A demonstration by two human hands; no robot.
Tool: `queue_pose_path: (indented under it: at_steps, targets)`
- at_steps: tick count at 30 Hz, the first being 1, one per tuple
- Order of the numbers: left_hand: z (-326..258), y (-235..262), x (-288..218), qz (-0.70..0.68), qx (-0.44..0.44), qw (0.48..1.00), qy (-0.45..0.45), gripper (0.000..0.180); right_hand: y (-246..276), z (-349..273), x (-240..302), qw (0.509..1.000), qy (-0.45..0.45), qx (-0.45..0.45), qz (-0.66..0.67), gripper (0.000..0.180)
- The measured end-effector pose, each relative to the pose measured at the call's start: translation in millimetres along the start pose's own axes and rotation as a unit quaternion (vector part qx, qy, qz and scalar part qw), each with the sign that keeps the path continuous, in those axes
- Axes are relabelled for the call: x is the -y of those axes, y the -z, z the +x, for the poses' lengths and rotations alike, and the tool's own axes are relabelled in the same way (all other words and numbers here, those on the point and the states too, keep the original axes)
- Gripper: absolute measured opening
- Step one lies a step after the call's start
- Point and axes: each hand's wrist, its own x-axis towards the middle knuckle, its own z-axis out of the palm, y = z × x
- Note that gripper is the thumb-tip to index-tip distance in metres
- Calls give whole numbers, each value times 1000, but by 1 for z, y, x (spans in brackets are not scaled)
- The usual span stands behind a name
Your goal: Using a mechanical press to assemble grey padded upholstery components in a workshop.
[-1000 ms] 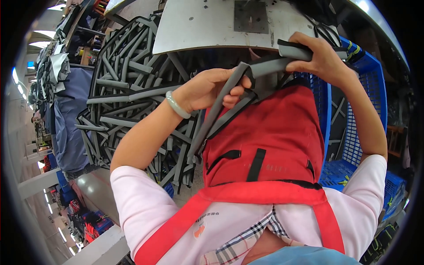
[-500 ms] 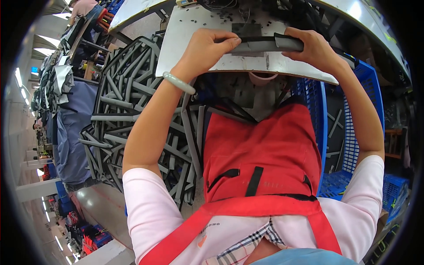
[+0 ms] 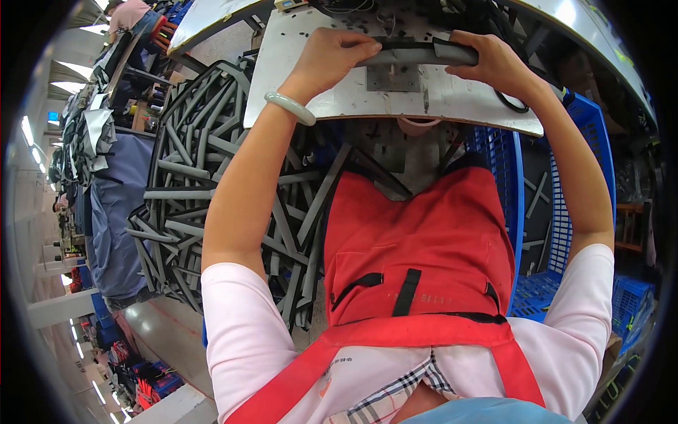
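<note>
Both my hands hold one grey foam strip with a black edge [image 3: 413,55], stretched crosswise above the white worktable. My left hand [image 3: 337,55] pinches its left end between thumb and fingers. Around the right end, where a grey flap folds over, my right hand [image 3: 487,62] is wrapped. Beneath the strip a dark metal plate [image 3: 393,80] is set in the white worktable [image 3: 311,88]. Small black bits [image 3: 288,34] lie scattered on the tabletop beyond my left hand.
A large heap of similar grey strips [image 3: 212,191] lies to my left, reaching close to my legs. On my right stands a blue plastic crate [image 3: 498,169] with a few strips inside. A pink bucket [image 3: 417,126] sits under the table edge. Another person [image 3: 131,18] is at far left.
Both hands have moved slightly away from me with the strip, which uncovers more of the metal plate. A strip beside my left leg has shifted and now leans at a different slant.
</note>
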Motion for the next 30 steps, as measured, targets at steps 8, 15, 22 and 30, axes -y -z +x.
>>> queue_pose_path:
  at_steps: [8, 15, 22, 30]
  targets:
    - [4, 4, 1, -2, -16, 1000, -7, 31, -1, 7, -8, 1000, 6, -19, -5, 54]
    - [20, -3, 12, -54, -19, 998, 23, 32, -4, 28, -33, 998, 8, -24, -51, 62]
    - [6, 4, 6, -66, -27, 997, -2, 30, 2, 16, -18, 999, -18, -29, -23, 60]
    - [-13, 31, 2, 1, -30, 999, 35, 27, 20, -15, -5, 994, -87, -46, 52, 48]
